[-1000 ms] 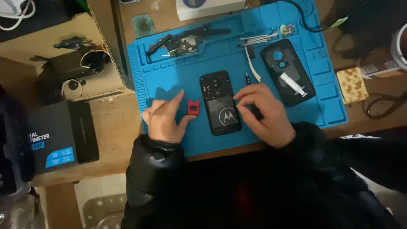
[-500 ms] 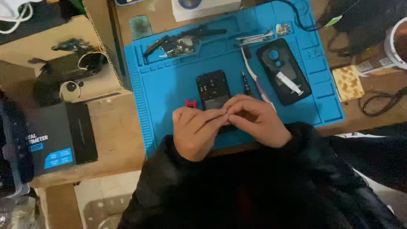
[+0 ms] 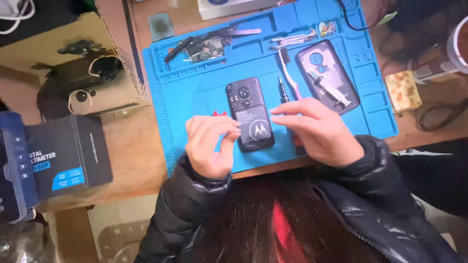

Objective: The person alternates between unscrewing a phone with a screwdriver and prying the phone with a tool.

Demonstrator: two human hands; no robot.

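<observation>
**Head view: both hands at an opened phone on the blue mat**

Head camera looks down on a blue work mat (image 3: 195, 92) lying on a wooden counter (image 3: 141, 160). A black phone (image 3: 248, 114), back cover off, lies face down near the mat's front edge. The left hand (image 3: 209, 146) rests at the phone's left side, its grip pressed together, thumb and forefinger pinched at the phone's edge; whether something small sits between them cannot be told. The right hand (image 3: 317, 131) lies over the phone's right side, fingers stretched flat toward the middle. A small red piece (image 3: 219, 113) shows just above the left hand. Farther back lie a circuit board (image 3: 207, 48), a toothbrush (image 3: 288, 73) and the removed back cover (image 3: 327, 75).
</observation>
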